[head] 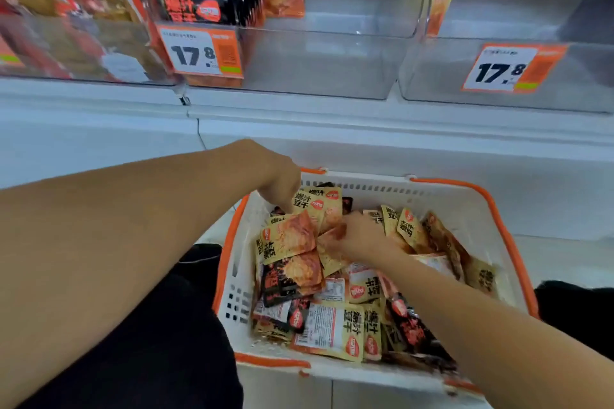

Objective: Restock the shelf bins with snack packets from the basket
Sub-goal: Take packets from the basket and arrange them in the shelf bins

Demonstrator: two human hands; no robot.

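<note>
Both hands reach down into a white basket (445, 209) with orange rim and handles, which sits on the floor below the shelf and is heaped with snack packets (335, 329), mostly yellow, some black and orange. The left hand (282, 183) dips in at the basket's far left corner with its fingers curled down among the packets; whether it grips one I cannot tell. The right hand (358, 239) lies in the middle of the heap, fingers bent around an orange-printed packet (332, 242). Above, clear shelf bins (332, 66) carry price tags (199, 51) reading 17.8; the left bin holds black and orange packets, the middle one shows mostly bare plastic
</note>
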